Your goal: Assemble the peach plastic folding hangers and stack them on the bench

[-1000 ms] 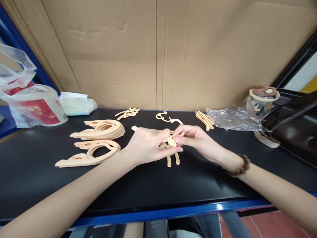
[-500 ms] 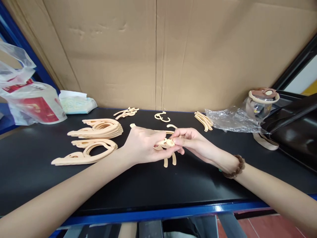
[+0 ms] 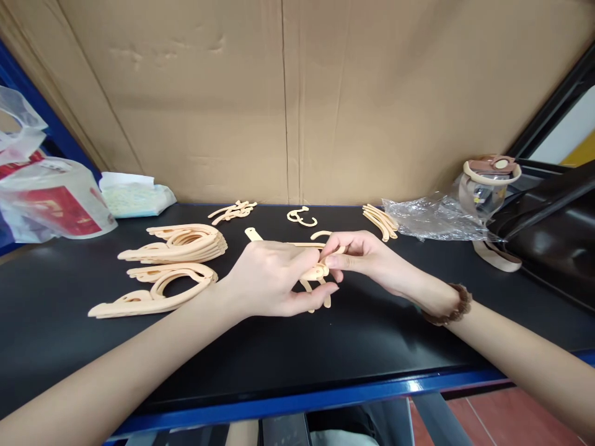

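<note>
My left hand [image 3: 274, 279] and my right hand [image 3: 357, 257] meet over the middle of the table. Between them is a beige plastic folding hanger [image 3: 316, 271], its joint partly hidden by fingers. The left thumb and forefinger close on its left side, while the right thumb and fingertips pinch the right end. Just beneath the hands lie loose curved hanger arms [image 3: 327, 301], and another flat strip [image 3: 253, 234] sticks out behind the left hand. Folded hangers [image 3: 219, 243] are stacked to the left, with a smaller group [image 3: 134, 306] in front of them.
Along the back lie thin beige parts [image 3: 235, 212], hanger hooks [image 3: 307, 223] and curved arms [image 3: 382, 222]. Clear plastic wrap [image 3: 423, 217], a drinking bottle [image 3: 484, 192] and a black bag [image 3: 548, 235] occupy the right. Tissues [image 3: 139, 198] and a plastic bag [image 3: 60, 198] stand left.
The view has shifted slightly to the right. My left thumb has moved lower and away from its forefinger, and the held piece has turned a little. Both hands stay together.
</note>
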Tool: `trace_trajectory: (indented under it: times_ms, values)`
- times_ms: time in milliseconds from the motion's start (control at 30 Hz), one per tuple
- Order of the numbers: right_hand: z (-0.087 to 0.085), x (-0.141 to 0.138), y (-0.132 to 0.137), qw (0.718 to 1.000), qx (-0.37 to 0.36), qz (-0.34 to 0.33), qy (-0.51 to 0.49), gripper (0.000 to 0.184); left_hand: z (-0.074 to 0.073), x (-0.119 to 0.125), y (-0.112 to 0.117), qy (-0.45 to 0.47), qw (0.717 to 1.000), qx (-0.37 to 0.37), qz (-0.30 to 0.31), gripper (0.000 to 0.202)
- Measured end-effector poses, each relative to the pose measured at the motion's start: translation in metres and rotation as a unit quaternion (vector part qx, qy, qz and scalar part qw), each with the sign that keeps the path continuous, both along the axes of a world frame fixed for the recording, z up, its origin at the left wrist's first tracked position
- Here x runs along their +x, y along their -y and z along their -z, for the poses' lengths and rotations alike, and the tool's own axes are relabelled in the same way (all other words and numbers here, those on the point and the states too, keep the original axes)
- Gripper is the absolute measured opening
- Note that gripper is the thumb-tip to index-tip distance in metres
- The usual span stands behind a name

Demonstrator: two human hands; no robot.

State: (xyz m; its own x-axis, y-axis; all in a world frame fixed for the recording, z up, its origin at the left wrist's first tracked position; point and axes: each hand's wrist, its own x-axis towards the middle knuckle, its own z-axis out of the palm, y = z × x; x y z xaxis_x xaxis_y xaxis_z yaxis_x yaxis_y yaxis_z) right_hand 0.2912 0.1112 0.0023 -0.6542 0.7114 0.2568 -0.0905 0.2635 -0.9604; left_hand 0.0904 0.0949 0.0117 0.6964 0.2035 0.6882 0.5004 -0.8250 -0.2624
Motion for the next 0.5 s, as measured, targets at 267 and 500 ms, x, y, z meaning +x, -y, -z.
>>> trace_trajectory:
  times_ms: [267,500]
  values:
    - [-0.0023,0.0112,-0.0062,0.998,0.045,0.026,0.030,0.007,0.0027,-0.0070,-0.0051,-0.062,0.995,-0.070,-0.045,0.029]
    - [0.0027,0.0073,-0.0046,1.000,0.010,0.007,0.015,0.005,0.0022,-0.0041,-0.0013,-0.039,0.997,-0.063,-0.018,0.031]
